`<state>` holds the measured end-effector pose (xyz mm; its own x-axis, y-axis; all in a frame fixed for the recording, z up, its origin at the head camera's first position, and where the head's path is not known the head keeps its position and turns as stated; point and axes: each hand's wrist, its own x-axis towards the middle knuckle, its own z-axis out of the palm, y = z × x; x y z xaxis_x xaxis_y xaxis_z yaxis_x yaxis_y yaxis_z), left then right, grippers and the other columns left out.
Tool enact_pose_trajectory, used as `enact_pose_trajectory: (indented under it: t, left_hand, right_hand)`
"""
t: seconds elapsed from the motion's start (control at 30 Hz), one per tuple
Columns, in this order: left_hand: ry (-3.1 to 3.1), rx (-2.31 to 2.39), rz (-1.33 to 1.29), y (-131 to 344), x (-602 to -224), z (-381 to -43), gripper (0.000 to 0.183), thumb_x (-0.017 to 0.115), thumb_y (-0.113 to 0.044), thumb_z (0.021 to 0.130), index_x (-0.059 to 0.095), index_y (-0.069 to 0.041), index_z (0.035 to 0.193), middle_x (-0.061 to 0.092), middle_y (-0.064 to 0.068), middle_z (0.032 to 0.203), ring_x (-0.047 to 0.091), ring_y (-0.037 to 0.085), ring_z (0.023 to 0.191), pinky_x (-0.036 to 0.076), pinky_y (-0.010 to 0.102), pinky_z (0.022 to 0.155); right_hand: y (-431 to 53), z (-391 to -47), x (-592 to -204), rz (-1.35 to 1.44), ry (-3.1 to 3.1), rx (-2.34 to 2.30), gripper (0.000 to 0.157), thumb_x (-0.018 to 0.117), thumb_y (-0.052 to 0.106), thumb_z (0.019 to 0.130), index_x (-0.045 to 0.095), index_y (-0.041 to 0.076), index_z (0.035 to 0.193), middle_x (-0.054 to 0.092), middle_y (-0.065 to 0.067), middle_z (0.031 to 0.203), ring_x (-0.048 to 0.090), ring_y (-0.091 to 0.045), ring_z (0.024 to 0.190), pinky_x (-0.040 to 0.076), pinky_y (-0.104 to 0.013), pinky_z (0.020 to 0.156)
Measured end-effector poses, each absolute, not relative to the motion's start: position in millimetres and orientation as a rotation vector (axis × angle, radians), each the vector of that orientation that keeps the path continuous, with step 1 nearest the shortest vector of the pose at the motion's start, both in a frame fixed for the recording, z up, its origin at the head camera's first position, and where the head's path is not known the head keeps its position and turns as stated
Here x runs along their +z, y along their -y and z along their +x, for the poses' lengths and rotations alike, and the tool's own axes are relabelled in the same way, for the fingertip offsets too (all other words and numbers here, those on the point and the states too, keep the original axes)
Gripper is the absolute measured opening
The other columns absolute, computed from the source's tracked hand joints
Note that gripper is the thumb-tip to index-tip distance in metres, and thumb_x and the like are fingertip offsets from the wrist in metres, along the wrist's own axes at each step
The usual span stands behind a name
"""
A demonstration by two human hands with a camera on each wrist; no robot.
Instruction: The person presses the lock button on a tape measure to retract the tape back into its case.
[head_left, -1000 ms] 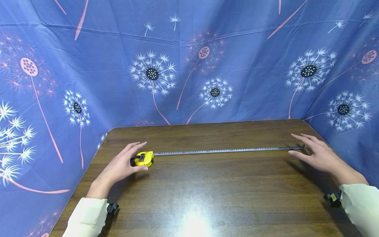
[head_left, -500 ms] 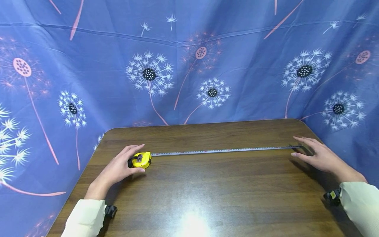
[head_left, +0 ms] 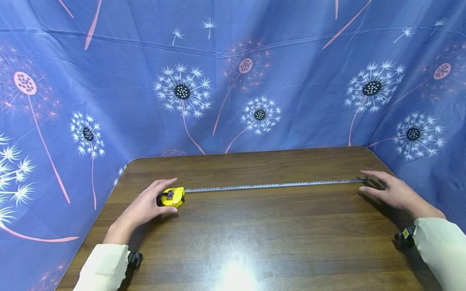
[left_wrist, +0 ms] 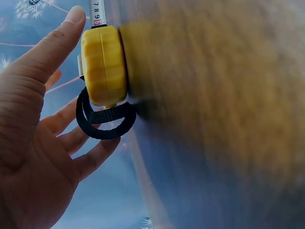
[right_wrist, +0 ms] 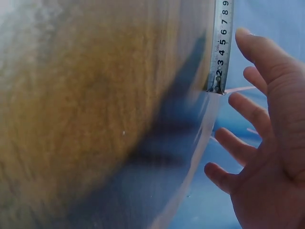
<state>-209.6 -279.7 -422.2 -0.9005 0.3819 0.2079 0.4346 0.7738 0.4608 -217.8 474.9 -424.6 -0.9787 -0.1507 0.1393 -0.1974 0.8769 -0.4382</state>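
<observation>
Now, look for the yellow tape measure (head_left: 172, 197) at lower left of the head view, its silver tape (head_left: 251, 186) out straight along the table (head_left: 291, 234) to the lower right. See the left hand (head_left: 145, 204) wide around the case (left_wrist: 105, 67), the right hand (head_left: 395, 191) wide near the tape's end (right_wrist: 218, 87), neither gripping. Best to move slowly, leaving everything flat and straight.
</observation>
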Motion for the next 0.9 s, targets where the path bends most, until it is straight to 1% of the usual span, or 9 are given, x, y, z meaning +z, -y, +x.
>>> enact_pose_trajectory:
  t: [0.13,0.43,0.53,0.77,0.9]
  left_hand:
    - [2.865,-0.788,-0.671,279.4,-421.9,-210.2,0.099,0.095,-0.036,0.074,0.044,-0.023,0.158,0.051,0.011,0.148,0.049,0.036,0.136,0.039,0.061,0.107]
    - [2.843,-0.774,-0.706,279.2,-422.8,-210.5,0.098,0.095,-0.035,0.074,0.045,-0.019,0.157,0.053,0.013,0.147,0.051,0.038,0.134,0.041,0.061,0.104]
    - [2.868,-0.759,-0.680,279.2,-423.1,-210.3,0.097,0.094,-0.035,0.075,0.045,-0.020,0.157,0.054,0.012,0.147,0.051,0.037,0.134,0.042,0.060,0.104]
    - [2.893,-0.739,-0.671,278.4,-423.4,-209.5,0.094,0.094,-0.030,0.076,0.046,-0.016,0.156,0.056,0.015,0.145,0.053,0.038,0.131,0.043,0.060,0.103]
    - [2.903,-0.743,-0.672,278.4,-423.0,-208.9,0.093,0.094,-0.026,0.076,0.047,-0.014,0.155,0.056,0.015,0.147,0.054,0.038,0.132,0.043,0.058,0.104]
  right_hand:
    - [-477.8,-220.2,-425.0,0.236,2.982,0.712,0.067,0.074,0.038,0.096,0.052,-0.002,0.145,0.045,-0.039,0.144,0.039,-0.063,0.128,0.034,-0.073,0.093]
    - [-480.8,-220.8,-428.1,0.209,3.000,0.721,0.062,0.072,0.037,0.098,0.054,-0.002,0.143,0.047,-0.040,0.141,0.040,-0.065,0.126,0.035,-0.073,0.090]
    - [-480.5,-221.5,-428.8,0.208,3.000,0.733,0.061,0.072,0.036,0.099,0.054,-0.003,0.143,0.047,-0.040,0.141,0.040,-0.065,0.126,0.036,-0.073,0.090]
    - [-479.4,-221.6,-431.6,0.237,2.976,0.762,0.056,0.071,0.030,0.100,0.054,-0.004,0.141,0.050,-0.040,0.138,0.043,-0.063,0.124,0.038,-0.071,0.089]
    - [-479.5,-222.4,-434.0,0.259,2.946,0.745,0.050,0.070,0.024,0.101,0.055,-0.004,0.140,0.051,-0.040,0.137,0.046,-0.063,0.121,0.039,-0.070,0.087]
